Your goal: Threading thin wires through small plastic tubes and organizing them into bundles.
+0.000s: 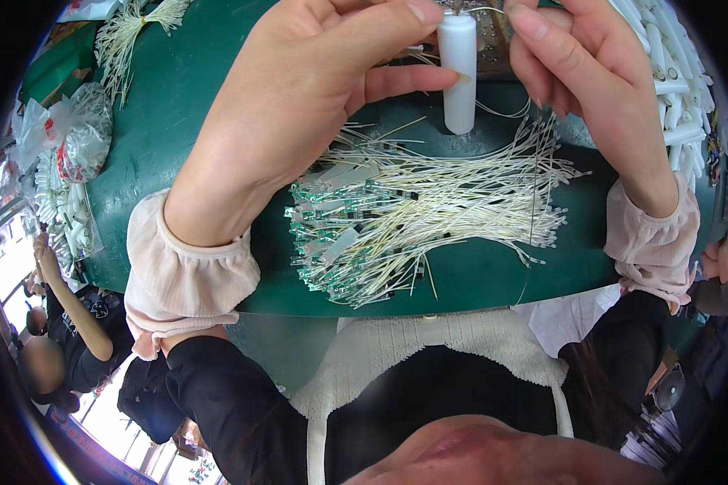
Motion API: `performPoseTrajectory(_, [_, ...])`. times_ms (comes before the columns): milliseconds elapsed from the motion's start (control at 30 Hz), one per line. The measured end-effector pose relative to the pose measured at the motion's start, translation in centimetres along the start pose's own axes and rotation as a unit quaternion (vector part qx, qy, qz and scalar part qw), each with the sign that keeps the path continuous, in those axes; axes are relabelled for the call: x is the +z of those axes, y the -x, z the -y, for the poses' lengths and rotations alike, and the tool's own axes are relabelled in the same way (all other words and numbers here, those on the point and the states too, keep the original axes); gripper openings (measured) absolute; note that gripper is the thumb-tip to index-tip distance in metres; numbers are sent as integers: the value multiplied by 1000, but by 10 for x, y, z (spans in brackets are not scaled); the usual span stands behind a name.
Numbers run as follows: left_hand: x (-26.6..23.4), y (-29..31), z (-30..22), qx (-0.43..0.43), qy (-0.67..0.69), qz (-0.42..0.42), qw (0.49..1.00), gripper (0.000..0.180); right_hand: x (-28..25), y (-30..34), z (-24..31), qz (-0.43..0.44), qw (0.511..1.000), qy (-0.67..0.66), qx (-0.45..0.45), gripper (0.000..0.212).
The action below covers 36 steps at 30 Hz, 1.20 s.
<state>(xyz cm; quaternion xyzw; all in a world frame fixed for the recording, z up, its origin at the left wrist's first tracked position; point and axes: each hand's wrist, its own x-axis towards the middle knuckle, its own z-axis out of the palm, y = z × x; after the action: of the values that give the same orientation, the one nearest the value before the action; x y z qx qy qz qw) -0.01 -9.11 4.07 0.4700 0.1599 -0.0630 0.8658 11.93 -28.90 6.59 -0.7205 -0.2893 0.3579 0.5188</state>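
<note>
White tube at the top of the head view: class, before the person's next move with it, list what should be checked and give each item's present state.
1. White tube held firmly: ok, left hand has its fingers on it.
2. Thin wire pinched at the tube's top: ok, right hand holds it there.
3. Wire seated inside the tube: cannot tell, the top end is hidden.
4. Supply within reach: ok, pile of wired green boards lies just below on the green table.
5. Finished white tubes kept apart: ok, they are heaped at the right.
</note>
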Motion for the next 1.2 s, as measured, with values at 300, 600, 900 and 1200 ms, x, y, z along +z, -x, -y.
performPoseTrajectory(300, [0,1,2,-1,14,0,1000,8,0,-1,-6,5,1000,-11,-16,15])
performPoseTrajectory(600, [-29,-44,26,318,-22,419,850,8,-1,2,-1,-7,1000,1,-19,16])
performPoseTrajectory(900, [12,11,8,-30,-92,-17,995,10,-4,3,-5,58,998,-24,20,29])
performPoseTrajectory(1200, [10,11,-12,-76,-212,-71,972,14,-5,2,-1,120,991,54,-10,29])
